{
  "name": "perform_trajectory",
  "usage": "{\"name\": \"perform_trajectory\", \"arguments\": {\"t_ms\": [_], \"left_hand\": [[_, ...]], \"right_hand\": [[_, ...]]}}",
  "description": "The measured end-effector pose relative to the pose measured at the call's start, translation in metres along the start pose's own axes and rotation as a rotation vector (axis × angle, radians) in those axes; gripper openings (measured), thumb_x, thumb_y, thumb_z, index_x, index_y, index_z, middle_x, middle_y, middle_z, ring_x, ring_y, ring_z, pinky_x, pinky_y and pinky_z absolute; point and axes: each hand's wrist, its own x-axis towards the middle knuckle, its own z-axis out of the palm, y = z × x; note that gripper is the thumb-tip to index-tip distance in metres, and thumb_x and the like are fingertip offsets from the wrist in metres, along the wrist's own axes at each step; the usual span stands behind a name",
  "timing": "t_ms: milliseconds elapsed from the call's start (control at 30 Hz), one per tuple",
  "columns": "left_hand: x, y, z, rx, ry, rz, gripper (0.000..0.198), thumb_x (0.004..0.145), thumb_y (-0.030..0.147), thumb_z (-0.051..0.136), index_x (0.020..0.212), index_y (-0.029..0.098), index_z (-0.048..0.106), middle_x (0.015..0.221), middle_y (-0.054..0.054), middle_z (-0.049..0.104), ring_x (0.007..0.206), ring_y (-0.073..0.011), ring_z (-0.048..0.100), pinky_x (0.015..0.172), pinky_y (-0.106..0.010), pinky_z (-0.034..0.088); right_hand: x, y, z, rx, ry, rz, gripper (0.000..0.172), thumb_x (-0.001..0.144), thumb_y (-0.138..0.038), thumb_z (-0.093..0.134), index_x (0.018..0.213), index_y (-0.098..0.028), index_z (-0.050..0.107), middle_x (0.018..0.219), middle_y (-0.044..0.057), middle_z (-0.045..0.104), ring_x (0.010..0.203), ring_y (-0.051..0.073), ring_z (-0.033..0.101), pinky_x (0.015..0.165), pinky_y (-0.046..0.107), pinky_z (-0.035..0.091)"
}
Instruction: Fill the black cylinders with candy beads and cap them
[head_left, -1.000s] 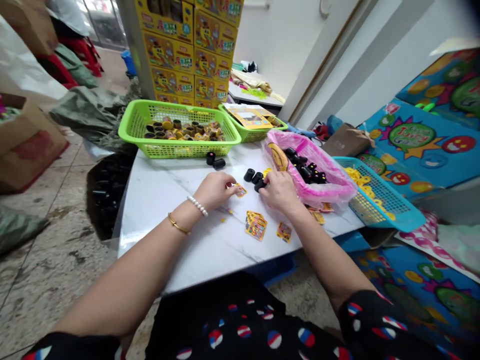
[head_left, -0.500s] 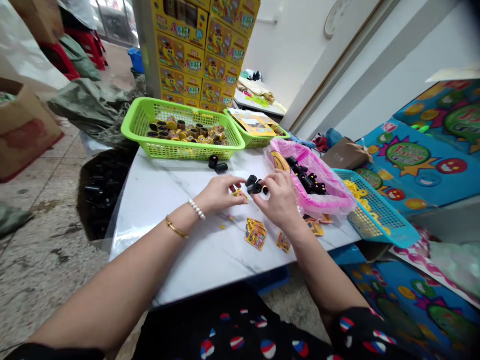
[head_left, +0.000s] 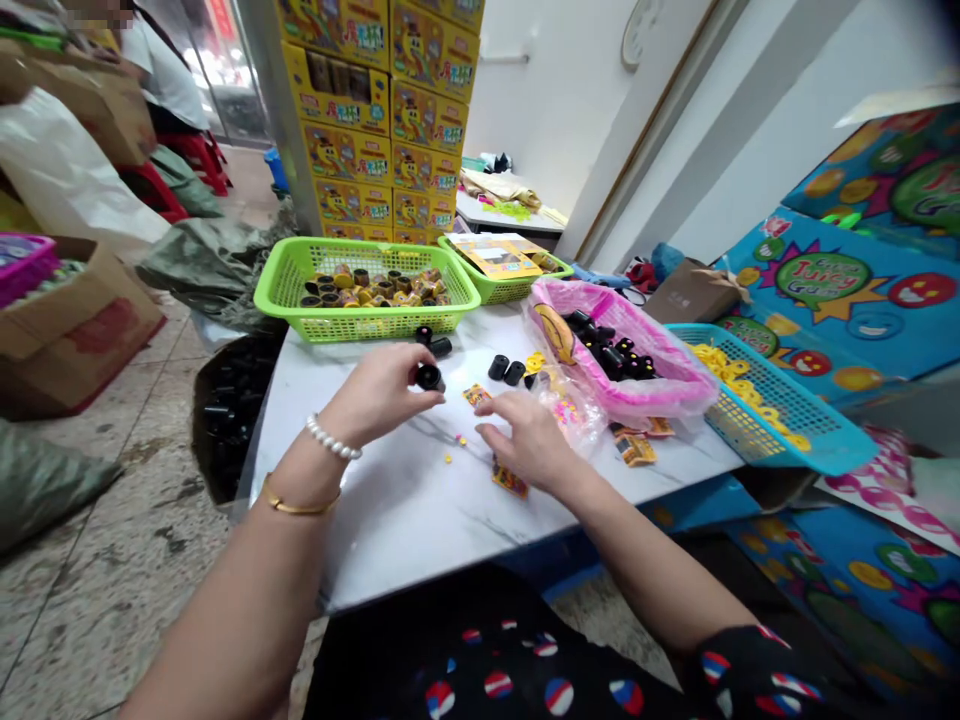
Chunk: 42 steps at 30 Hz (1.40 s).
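Observation:
My left hand (head_left: 382,395) is wrapped round a small black cup (head_left: 429,377), whose open end faces me, and holds it just above the table. To its right, my right hand (head_left: 529,440) has thumb and forefinger apart, with the fingertips beside a small orange printed card (head_left: 475,394). More such cards (head_left: 510,481) lie partly under that hand. Beyond it stand two black cups (head_left: 506,370) by some yellow pieces (head_left: 535,362). Two other black cups (head_left: 433,340) are past my left hand. Tiny pink and yellow bits (head_left: 460,440) are scattered between my hands.
A green basket (head_left: 300,325) of wrapped and black cups stands at the back left. On the right are a pink plastic-lined basket (head_left: 675,392) of black parts, a clear bag (head_left: 570,415) of pink bits and a blue basket (head_left: 832,455) of yellow pieces. Yellow boxes (head_left: 352,160) are stacked behind.
My hands have drawn apart. The left has moved left with a black cup; the right has left the cups and come down towards the cards. The view has also shifted.

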Motion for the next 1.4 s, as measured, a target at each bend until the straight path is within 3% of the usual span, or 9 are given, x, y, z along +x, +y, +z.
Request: {"name": "perform_trajectory", "arguments": {"t_ms": [133,300,433,567,800,967,1067,1200,1400], "left_hand": [[-0.032,0.000,0.006,0.118,-0.045,-0.143,0.020,0.070,0.026,0.067,0.090,0.020,0.067,0.070,0.001,0.062,0.062,-0.0167,0.057,0.057,-0.027,0.039],[-0.080,0.003,0.029,0.107,-0.146,-0.282,0.019,0.073,0.022,0.065,0.092,0.019,0.066,0.076,-0.001,0.066,0.067,-0.0189,0.060,0.062,-0.029,0.045],[-0.111,0.011,0.037,0.027,-0.077,-0.263,0.029,0.076,0.026,0.069,0.103,0.018,0.063,0.091,-0.004,0.065,0.079,-0.0194,0.061,0.073,-0.032,0.048],[-0.132,0.017,0.042,-0.038,0.018,-0.226,0.027,0.080,0.027,0.069,0.105,0.020,0.064,0.081,-0.002,0.058,0.073,-0.0174,0.056,0.068,-0.030,0.047],[-0.144,0.017,0.044,-0.137,0.091,-0.179,0.026,0.080,0.031,0.072,0.103,0.022,0.065,0.087,-0.002,0.057,0.076,-0.0176,0.056,0.069,-0.031,0.048],[-0.150,0.023,0.052,-0.121,0.173,-0.190,0.043,0.080,0.027,0.072,0.119,0.021,0.056,0.100,-0.008,0.060,0.092,-0.0229,0.058,0.080,-0.039,0.051],[-0.153,0.027,0.058,-0.096,0.236,-0.197,0.035,0.082,0.027,0.069,0.115,0.019,0.058,0.101,-0.010,0.060,0.096,-0.0246,0.057,0.085,-0.042,0.050],[-0.154,0.028,0.060,-0.117,0.224,-0.211,0.028,0.081,0.027,0.071,0.105,0.017,0.063,0.097,-0.008,0.060,0.093,-0.0237,0.056,0.084,-0.041,0.050],[-0.156,0.027,0.061,-0.104,0.212,-0.219,0.022,0.082,0.024,0.069,0.102,0.018,0.064,0.097,-0.008,0.060,0.091,-0.0231,0.055,0.083,-0.039,0.049]], "right_hand": [[-0.005,0.000,0.020,-0.074,-0.158,0.058,0.010,0.085,-0.026,0.064,0.090,-0.019,0.070,0.087,0.006,0.070,0.088,0.022,0.062,0.082,0.033,0.048],[0.000,0.003,0.029,-0.109,-0.189,0.028,0.011,0.085,-0.019,0.060,0.082,-0.019,0.070,0.084,0.006,0.067,0.088,0.021,0.060,0.081,0.031,0.046],[-0.008,-0.003,0.025,-0.130,-0.208,-0.004,0.012,0.084,-0.014,0.056,0.081,-0.017,0.068,0.082,0.007,0.066,0.087,0.021,0.058,0.081,0.032,0.045],[-0.022,-0.014,0.021,-0.163,-0.251,-0.069,0.012,0.086,-0.015,0.056,0.082,-0.017,0.067,0.082,0.007,0.066,0.086,0.023,0.056,0.082,0.034,0.044],[-0.033,-0.008,0.011,0.012,-0.215,-0.065,0.007,0.086,-0.016,0.061,0.086,-0.019,0.067,0.084,0.005,0.068,0.086,0.021,0.059,0.082,0.033,0.046],[-0.033,-0.003,0.014,0.018,-0.170,-0.022,0.006,0.084,-0.021,0.066,0.089,-0.021,0.070,0.082,0.004,0.068,0.085,0.021,0.058,0.080,0.034,0.046],[-0.033,-0.006,0.021,-0.002,-0.177,-0.035,0.005,0.084,-0.020,0.065,0.083,-0.021,0.070,0.081,0.004,0.068,0.085,0.022,0.057,0.080,0.035,0.046],[-0.033,-0.010,0.027,-0.061,-0.185,-0.063,0.007,0.082,-0.016,0.060,0.080,-0.020,0.066,0.079,0.005,0.065,0.084,0.022,0.056,0.079,0.036,0.045],[-0.024,-0.032,0.015,0.088,-0.168,-0.046,0.009,0.077,-0.013,0.062,0.077,-0.022,0.063,0.074,0.002,0.064,0.078,0.019,0.059,0.074,0.033,0.047]]}}
